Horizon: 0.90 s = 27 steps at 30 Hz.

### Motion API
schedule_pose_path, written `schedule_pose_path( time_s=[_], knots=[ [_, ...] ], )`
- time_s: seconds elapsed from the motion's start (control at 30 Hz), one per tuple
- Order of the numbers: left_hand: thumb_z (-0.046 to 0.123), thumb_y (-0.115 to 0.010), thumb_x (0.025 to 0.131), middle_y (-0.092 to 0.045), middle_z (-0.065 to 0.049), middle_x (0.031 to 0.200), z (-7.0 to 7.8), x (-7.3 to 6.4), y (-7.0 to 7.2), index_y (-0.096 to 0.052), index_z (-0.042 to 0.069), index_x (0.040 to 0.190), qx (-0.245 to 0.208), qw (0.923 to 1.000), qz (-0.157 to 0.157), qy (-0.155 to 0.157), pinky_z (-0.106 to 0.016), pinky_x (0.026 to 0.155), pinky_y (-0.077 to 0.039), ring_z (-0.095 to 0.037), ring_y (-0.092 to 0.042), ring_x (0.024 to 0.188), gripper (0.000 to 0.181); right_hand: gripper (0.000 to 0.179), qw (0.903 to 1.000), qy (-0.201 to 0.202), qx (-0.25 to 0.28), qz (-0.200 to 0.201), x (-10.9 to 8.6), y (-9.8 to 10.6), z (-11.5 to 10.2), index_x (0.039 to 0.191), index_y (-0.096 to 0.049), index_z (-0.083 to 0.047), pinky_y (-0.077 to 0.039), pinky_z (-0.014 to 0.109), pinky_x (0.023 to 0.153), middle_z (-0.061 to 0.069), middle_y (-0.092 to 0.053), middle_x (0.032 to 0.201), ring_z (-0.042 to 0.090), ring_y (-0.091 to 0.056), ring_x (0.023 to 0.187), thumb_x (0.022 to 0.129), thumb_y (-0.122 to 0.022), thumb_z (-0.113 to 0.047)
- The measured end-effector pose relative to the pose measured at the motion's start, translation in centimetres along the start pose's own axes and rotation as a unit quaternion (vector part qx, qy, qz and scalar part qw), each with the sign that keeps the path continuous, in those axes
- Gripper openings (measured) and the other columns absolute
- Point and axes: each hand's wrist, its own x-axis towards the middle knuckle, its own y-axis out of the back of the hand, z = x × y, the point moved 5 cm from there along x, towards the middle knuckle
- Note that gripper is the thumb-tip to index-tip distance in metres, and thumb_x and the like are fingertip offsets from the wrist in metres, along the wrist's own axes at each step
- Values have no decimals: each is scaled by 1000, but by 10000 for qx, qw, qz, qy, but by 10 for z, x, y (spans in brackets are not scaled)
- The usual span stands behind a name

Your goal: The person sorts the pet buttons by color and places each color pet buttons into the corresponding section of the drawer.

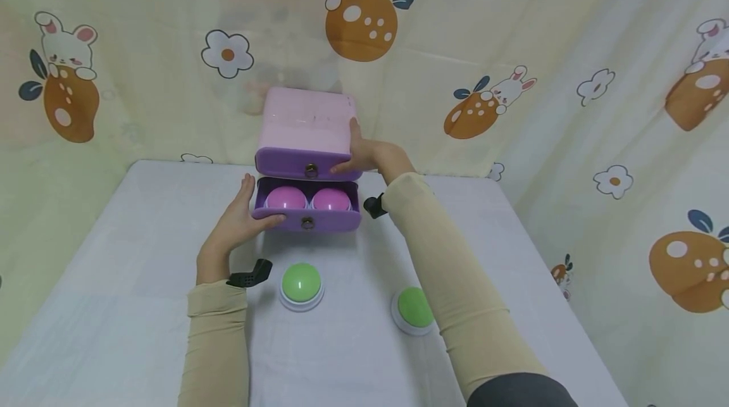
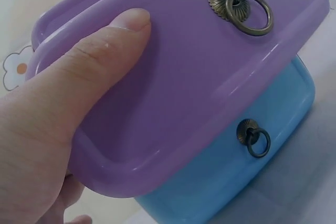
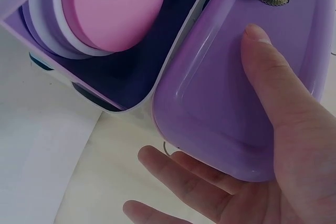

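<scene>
A small drawer cabinet with a pink top [image 1: 307,117] stands at the back of the table. Its upper purple drawer [image 1: 279,161] looks closed, and the purple drawer below [image 1: 330,222] is pulled out. Two pink domes [image 1: 286,197] on pale bases lie inside. My left hand [image 1: 233,223] presses its thumb on the pulled-out drawer's front, fingers along the left side. With its thumb, my right hand [image 1: 370,152] touches the upper drawer's front; its extended fingers lie by the cabinet's right side. Brass ring handles [image 2: 252,13] hang on the fronts.
A blue drawer [image 2: 220,177] shows beneath the purple one in the left wrist view. Two green domes on white bases, one left [image 1: 301,283] and one right [image 1: 415,307], stand nearer on the white table [image 1: 142,255]. A patterned curtain [image 1: 171,109] hangs behind.
</scene>
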Motion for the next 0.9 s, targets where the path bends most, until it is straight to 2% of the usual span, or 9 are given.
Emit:
schedule_pose_path(
  time_s=[0.5,0.9],
  knots=[
    [59,-73,72,7,-9,160,-3,4,-2,6,9,152,-124,9994,322,65,-52,119,-10,-29,1,148,123,126,9999,8,-126,20,1,0,1,141,37,-25,-14,48,119,8,8,161,27,-11,147,79,-69,-53],
    [54,-76,72,3,-12,160,0,5,-3,4,6,152,-329,9980,545,-63,-51,119,-9,-30,-1,148,123,127,10000,-62,-23,17,0,-1,2,140,38,-28,-16,50,118,7,8,161,27,-10,147,79,-70,-53]
  ],
)
